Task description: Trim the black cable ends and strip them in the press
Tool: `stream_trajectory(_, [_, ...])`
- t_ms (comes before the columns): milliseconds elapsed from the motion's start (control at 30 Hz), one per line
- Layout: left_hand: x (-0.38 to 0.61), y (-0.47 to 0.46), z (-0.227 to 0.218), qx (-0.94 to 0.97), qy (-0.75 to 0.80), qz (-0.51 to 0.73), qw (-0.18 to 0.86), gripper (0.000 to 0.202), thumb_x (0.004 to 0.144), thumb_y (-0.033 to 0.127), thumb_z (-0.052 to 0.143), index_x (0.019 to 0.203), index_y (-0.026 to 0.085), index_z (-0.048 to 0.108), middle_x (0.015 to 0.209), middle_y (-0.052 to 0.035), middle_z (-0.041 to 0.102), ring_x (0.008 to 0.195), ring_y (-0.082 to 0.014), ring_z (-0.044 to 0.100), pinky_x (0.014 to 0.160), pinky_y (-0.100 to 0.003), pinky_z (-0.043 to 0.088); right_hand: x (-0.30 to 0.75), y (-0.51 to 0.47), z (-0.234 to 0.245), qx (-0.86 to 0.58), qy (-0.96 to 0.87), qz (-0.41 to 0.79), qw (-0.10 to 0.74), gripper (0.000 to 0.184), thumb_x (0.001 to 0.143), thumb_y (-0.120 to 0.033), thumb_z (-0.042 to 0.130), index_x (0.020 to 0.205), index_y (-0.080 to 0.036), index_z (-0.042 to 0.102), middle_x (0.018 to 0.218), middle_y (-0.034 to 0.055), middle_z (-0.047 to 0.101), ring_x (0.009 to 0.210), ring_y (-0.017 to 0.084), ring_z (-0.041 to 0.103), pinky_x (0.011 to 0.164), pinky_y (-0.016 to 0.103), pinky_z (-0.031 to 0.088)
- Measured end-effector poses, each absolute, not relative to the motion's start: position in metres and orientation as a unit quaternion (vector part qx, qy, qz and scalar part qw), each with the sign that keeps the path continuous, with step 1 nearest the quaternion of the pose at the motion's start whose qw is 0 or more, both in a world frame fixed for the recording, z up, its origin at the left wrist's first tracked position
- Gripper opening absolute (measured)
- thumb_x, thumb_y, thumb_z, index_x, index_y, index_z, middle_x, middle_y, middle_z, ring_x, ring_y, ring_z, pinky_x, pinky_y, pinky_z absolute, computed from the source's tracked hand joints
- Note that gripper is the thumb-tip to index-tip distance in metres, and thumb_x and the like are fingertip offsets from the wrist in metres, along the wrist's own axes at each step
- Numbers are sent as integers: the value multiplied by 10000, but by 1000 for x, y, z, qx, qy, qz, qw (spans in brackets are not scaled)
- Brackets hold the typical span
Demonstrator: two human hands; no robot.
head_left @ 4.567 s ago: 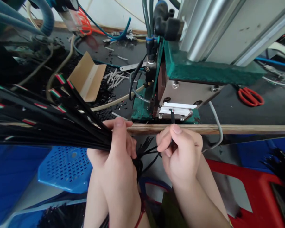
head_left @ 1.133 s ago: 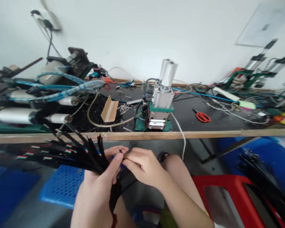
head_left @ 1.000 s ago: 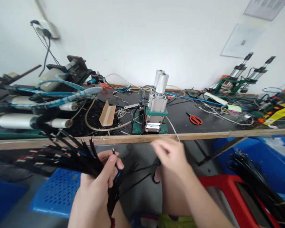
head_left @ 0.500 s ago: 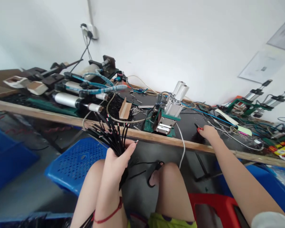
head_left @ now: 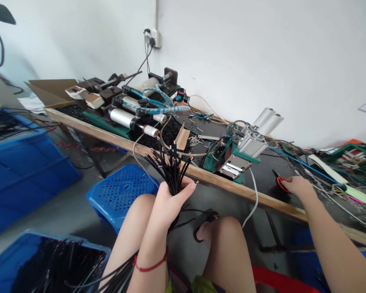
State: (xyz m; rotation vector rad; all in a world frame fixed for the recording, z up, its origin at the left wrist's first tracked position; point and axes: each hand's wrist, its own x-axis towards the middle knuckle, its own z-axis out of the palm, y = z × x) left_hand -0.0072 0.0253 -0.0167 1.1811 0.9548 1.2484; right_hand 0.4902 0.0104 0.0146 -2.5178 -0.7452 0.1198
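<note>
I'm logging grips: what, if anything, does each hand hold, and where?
Left hand: black cables, near upper ends. Right hand: touching scissors' red handles; grip unclear.

There's one blue stool, one pair of scissors.

From far away I see a blue plastic stool with holes on the left. Beyond it, fat silver metal tubes sit on the black table with a wooden edge, left of a bent brown cardboard piece. A white plastic socket is on the far white wall.
</note>
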Motion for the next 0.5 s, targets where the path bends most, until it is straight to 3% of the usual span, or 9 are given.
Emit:
stream_trajectory(100, [-6, 23, -14, 501, 403, 526, 557, 210, 804, 391, 864, 778, 184, 839, 555, 47, 511, 506, -102, 388, 451, -247, 272, 474, 12, 19, -910, -238, 54, 335, 226, 1090, -360, 840, 1227, -189, 784, 1197, 66, 791, 1051, 223, 796, 879, 361, 685])
stream_trajectory(133, [-6, 23, -14, 498, 403, 527, 559, 205, 801, 387, 867, 776, 185, 839, 561, 43, 525, 508, -102, 391, 450, -247, 271, 466, 12, 21, -898, -231, 50, 371, 171, 1057, -315, 870, 1089, -170, 786, 1048, 48, 784, 919, 200, 778, 787, 324, 649])
stream_trajectory(200, [-7, 22, -14, 493, 402, 530, 561, 200, 795, 381, 873, 771, 185, 839, 588, 29, 576, 518, -102, 404, 451, -246, 277, 447, 5, 23, -862, -227, 41, 452, 238, 964, -210, 907, 819, -171, 723, 769, 19, 710, 657, 166, 670, 627, 304, 518])
stream_trajectory(267, [-7, 21, -14, 491, 398, 532, 563, 195, 796, 375, 876, 769, 185, 841, 631, 9, 642, 540, -107, 439, 464, -245, 301, 419, -9, 19, -806, -235, 31, 542, 287, 888, -200, 897, 725, -202, 661, 646, 13, 661, 510, 135, 541, 559, 331, 409])
stream_trajectory(333, [-6, 21, -14, 493, 391, 535, 564, 181, 798, 363, 874, 769, 186, 846, 670, -7, 695, 572, -115, 491, 492, -242, 338, 382, -31, 6, -738, -250, 13, 627, 254, 834, -324, 899, 804, -211, 674, 680, 11, 690, 487, 115, 500, 543, 321, 388])
stream_trajectory(400, [-6, 21, -12, 498, 384, 536, 564, 171, 799, 351, 873, 760, 188, 844, 690, -13, 723, 599, -120, 527, 524, -240, 375, 334, -57, -15, -682, -267, 2, 681, 361, 750, -481, 923, 850, -212, 704, 701, -1, 695, 520, 122, 536, 539, 294, 407])
stream_trajectory(467, [-5, 21, -10, 507, 378, 531, 564, 171, 807, 341, 863, 738, 189, 828, 687, -9, 726, 600, -118, 532, 552, -244, 411, 282, -80, -41, -656, -301, 29, 692, 472, 756, -627, 897, 697, -212, 681, 634, 14, 666, 523, 145, 571, 517, 287, 428])
stream_trajectory(500, [-5, 21, -9, 515, 373, 525, 565, 176, 810, 334, 856, 720, 189, 815, 679, -7, 722, 600, -119, 534, 564, -247, 428, 256, -89, -53, -645, -342, 74, 679, 563, 825, -687, 843, 594, -215, 638, 580, 26, 638, 507, 151, 570, 502, 288, 425])
